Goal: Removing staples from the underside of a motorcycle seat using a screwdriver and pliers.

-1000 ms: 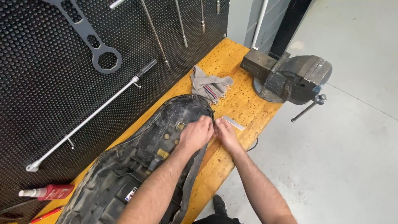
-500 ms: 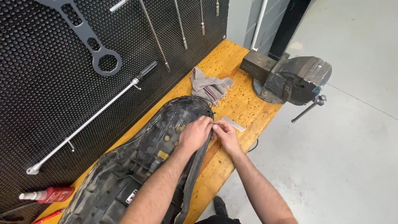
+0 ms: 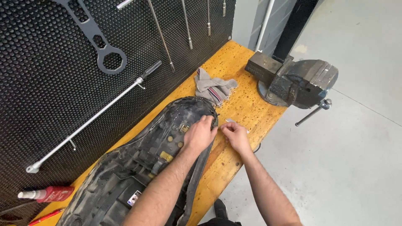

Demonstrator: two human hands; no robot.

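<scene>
Black perforated pegboard point(image 3: 50, 83) fills the back, matte, dense round holes. Hung on it, up and left of the fingers: flat grey steel wrench point(image 3: 98, 42) with ring-shaped cutouts, long chrome bar point(image 3: 88, 121) running diagonally with a black knurled grip at its upper end, several thin steel rods point(image 3: 161, 35) hanging straight down.

Far left of the fingers, at the low edge: small red bottle point(image 3: 46, 193) with a white nozzle, lying on its side.

Desk point(image 3: 247, 104) is pale wood, grainy, speckled with dark stains, corner worn.

Motorcycle seat point(image 3: 125, 175) lies upside down along the desk. Black moulded plastic base, ribbed, dusty, brass-coloured tabs set in it, cover edge wrapped over the rim and wrinkled.

Left hand point(image 3: 200, 134) is flat on the narrow front end of the seat, fingers point(image 3: 206, 122) spread and curled over the rim. Pressing, not grasping.

Right hand point(image 3: 235, 136) sits just right of the left, at the seat edge. Fingers point(image 3: 226, 129) pinched together at the cover edge; whether they grip anything, I can't tell. Small flat metal strip point(image 3: 233, 122) lies on the desk just beyond those fingers.

Above the fingers: crumpled grey rag point(image 3: 213, 88) with red and dark stripes, frayed hem, touching the seat's tip.

Up and right of the fingers: heavy cast bench vise point(image 3: 293, 81), dark grey, rough, with steel handle bar point(image 3: 312, 113) sticking out past the desk edge.

Right of everything: smooth grey concrete floor point(image 3: 356, 146).
</scene>
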